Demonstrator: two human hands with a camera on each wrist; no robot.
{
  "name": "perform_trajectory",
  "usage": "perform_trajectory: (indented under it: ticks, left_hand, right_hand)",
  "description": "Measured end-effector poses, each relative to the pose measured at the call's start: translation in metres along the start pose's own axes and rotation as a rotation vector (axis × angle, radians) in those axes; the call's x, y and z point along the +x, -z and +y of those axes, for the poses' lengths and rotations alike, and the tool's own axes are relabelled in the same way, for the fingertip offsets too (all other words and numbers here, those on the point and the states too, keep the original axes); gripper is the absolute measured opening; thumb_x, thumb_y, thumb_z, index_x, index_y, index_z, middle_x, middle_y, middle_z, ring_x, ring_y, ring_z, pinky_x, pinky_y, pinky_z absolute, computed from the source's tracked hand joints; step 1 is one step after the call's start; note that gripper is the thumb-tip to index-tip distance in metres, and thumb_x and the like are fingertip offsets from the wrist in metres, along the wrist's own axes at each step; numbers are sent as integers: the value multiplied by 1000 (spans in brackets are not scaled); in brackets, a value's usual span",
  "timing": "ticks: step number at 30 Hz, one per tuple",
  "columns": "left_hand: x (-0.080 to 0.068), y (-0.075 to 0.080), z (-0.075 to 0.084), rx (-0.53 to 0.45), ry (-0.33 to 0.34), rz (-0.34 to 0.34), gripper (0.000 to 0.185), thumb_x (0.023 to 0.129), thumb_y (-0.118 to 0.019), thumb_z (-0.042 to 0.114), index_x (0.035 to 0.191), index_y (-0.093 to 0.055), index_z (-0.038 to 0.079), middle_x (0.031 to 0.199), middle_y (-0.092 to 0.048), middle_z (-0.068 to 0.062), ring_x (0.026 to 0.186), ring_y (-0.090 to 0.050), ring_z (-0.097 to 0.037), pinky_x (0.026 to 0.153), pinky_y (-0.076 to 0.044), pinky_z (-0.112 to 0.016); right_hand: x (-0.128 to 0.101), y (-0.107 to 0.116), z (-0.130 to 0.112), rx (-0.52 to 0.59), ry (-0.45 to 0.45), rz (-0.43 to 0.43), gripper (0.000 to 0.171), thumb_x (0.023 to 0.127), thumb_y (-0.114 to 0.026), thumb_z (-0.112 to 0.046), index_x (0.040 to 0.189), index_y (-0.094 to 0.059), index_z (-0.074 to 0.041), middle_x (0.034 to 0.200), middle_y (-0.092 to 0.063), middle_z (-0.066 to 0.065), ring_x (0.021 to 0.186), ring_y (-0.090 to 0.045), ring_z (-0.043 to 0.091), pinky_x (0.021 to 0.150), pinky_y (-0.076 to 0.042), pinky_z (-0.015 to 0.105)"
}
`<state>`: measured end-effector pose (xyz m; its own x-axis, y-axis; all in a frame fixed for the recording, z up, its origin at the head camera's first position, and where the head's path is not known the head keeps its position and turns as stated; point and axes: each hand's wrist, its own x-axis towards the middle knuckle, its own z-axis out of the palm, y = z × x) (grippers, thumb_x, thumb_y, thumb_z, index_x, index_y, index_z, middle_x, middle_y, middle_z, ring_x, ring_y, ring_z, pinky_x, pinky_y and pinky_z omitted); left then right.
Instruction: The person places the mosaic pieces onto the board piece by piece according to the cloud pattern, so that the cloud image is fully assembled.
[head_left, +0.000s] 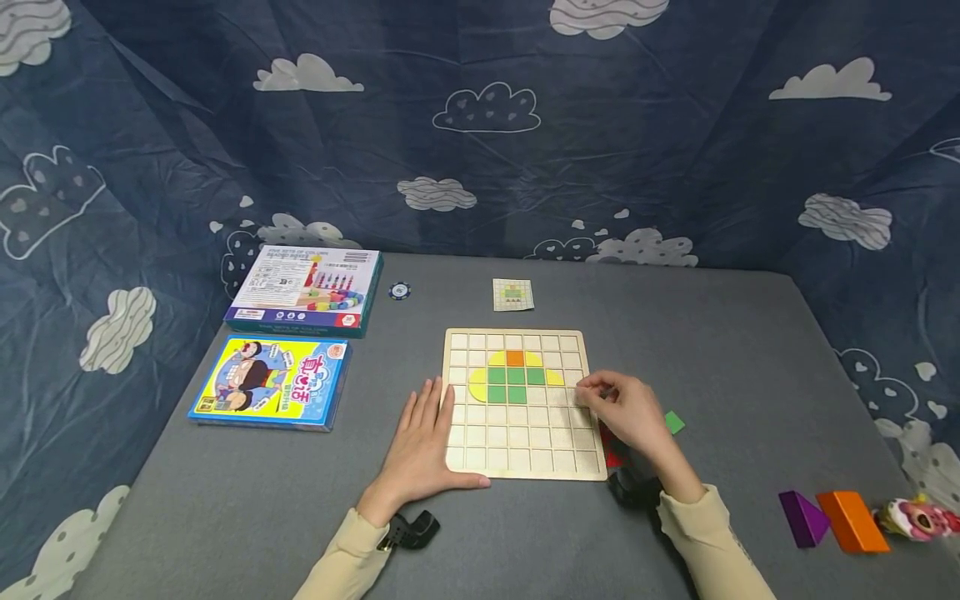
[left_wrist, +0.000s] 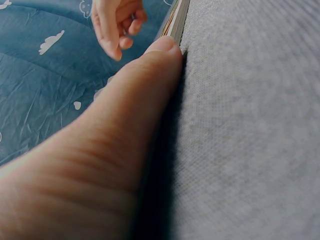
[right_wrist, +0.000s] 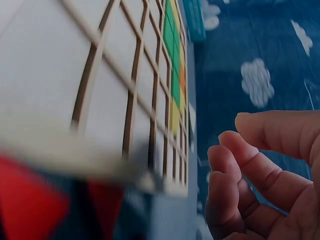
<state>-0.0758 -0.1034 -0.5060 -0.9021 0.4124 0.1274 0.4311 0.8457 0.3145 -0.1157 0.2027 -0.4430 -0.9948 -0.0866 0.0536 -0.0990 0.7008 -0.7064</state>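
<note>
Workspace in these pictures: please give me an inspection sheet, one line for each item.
Surface: grey table, covered with felt-like cloth.
Job's things: wooden grid board with green, yellow and orange tiles placed; pattern card behind it; loose green tile and red pieces at its right.
Clutter: two boxes, chip, purple and orange blocks, small toy.
Grippers: left hand flat on board edge; right hand curled over board's right side, contents hidden.
Cables: nothing seen.
Surroundings: blue cloud-print cloth.

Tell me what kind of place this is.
Probably a home play corner or a draped recording booth: a grey table backed by a cloud-print blue cloth, with a wooden grid puzzle board and boxed children's games.
</note>
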Motion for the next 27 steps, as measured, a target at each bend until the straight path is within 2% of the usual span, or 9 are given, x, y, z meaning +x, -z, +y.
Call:
perform_trajectory:
  ticks: [6,8,13,15,17,23,27]
  left_hand:
    - [0,0,0,7,4,1,133,60,-58,85,150,-13,-1,155,-8,-22,143,-2,-32,113,0,-44]
    - [-1,0,0,8,4,0,133,60,-58,85,150,-13,-1,155,-7,-22,143,-2,-32,113,0,-44]
    - [0,0,0,11,1,-5,133,60,-56,86,150,-13,-1,155,-7,-22,143,-1,-32,113,1,-43]
    - [0,0,0,12,0,-5,133,60,-57,86,150,-13,-2,155,-7,-22,143,-1,-32,113,1,-43]
    - [0,0,0,12,0,-3,133,60,-57,86,150,-13,-2,155,-7,-22,143,-2,-32,113,1,-44]
    - [0,0,0,6,3,3,133,60,-59,85,150,-13,-1,155,-7,-21,143,-1,-32,113,1,-43]
    - [0,-1,0,8,-1,3,133,60,-59,85,150,-13,-2,155,-7,-22,143,-2,-32,113,0,-44]
  right_hand:
    - [-10,19,26,13,-33,100,21,87,-70,-28,91,-71,-7,72,-61,1,51,-46,15,37,-36,36]
    - [-11,21,44,-9,-35,135,25,86,-70,-34,90,-72,-10,73,-62,1,51,-47,16,37,-35,33]
    - [-13,18,109,-149,-81,214,39,83,-66,-54,94,-70,-17,78,-62,-2,53,-48,13,39,-34,27]
    - [-15,21,122,-194,-96,222,42,82,-65,-56,96,-69,-17,79,-61,-2,54,-48,13,40,-34,27]
    - [-20,28,119,-205,-105,220,42,83,-65,-54,97,-69,-15,80,-61,-1,55,-48,14,41,-35,27]
    - [-37,51,76,-178,-142,175,37,83,-73,-35,99,-68,-2,81,-62,7,63,-48,16,49,-35,29]
    - [-44,57,69,-204,-183,147,36,81,-76,-29,100,-67,0,84,-63,8,67,-50,17,52,-35,29]
